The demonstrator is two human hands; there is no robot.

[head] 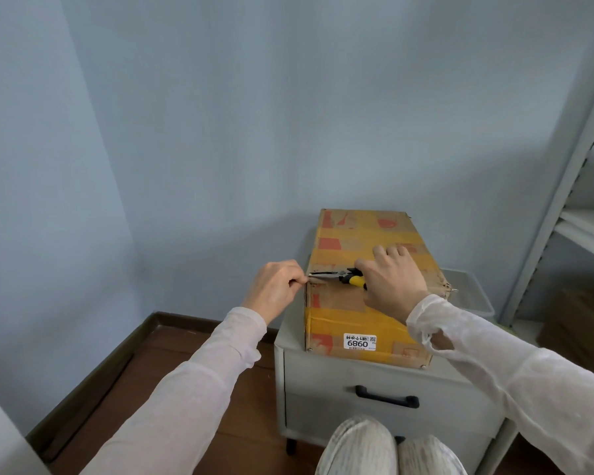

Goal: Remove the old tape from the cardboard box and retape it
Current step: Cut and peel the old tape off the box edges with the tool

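The cardboard box (364,286) sits on a small grey drawer unit (374,389) at about four o'clock in the view, worn, patched with yellow and brown old tape (343,317); removal looks barely begun, retaping untouched; the right hand (391,279) is wrapped round a yellow-handled cutter (352,279) at the near top edge; the left hand (275,286) pinches what seems a loosened tape end.

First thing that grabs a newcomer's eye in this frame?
The yellow-taped cardboard box on the grey drawer cabinet, right of centre. At its near top edge the right hand grips a yellow-handled cutter, while the left hand pinches a loose tape end at the left corner.
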